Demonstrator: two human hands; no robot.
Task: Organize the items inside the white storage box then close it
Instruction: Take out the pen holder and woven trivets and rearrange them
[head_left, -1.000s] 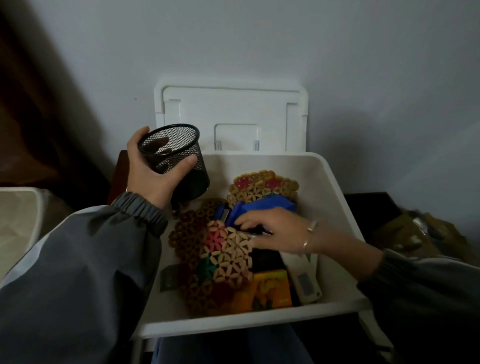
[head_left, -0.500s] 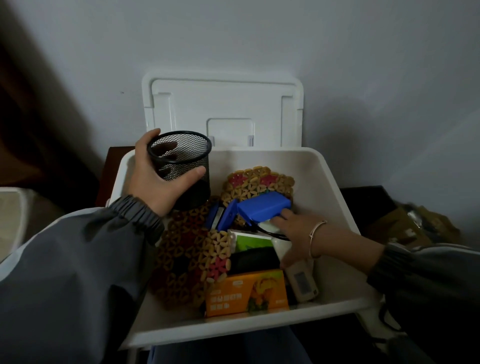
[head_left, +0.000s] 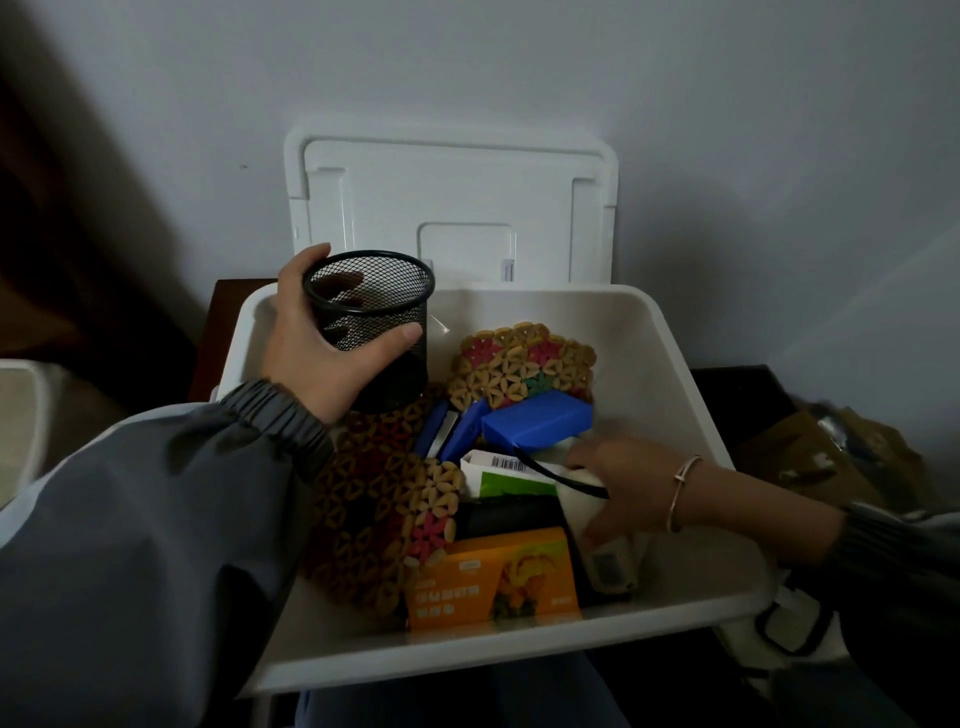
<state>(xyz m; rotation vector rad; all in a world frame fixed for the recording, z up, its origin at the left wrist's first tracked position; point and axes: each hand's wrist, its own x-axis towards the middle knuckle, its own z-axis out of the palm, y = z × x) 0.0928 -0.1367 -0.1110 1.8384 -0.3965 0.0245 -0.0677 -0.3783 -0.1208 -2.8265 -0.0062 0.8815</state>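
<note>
Left grip (head_left: 322, 358) wrapped round a black mesh cup (head_left: 374, 317), held above the back-left corner of the white storage box (head_left: 691, 395). Right grip (head_left: 618, 483) down inside the box, curled on a white device (head_left: 605, 564), just right of a blue case (head_left: 535, 423). Behind both, open lid (head_left: 457, 197) upright against a grey wall (head_left: 519, 62). Beneath the box, a dark surface (head_left: 231, 312).

I see the white storage box (head_left: 667, 395) open, its lid (head_left: 452, 208) upright behind. Inside: a black mesh cup (head_left: 374, 332) (upright, back-left), woven coasters (head_left: 519, 364), blue cases (head_left: 540, 423), and an orange packet (head_left: 493, 577) in front.
</note>
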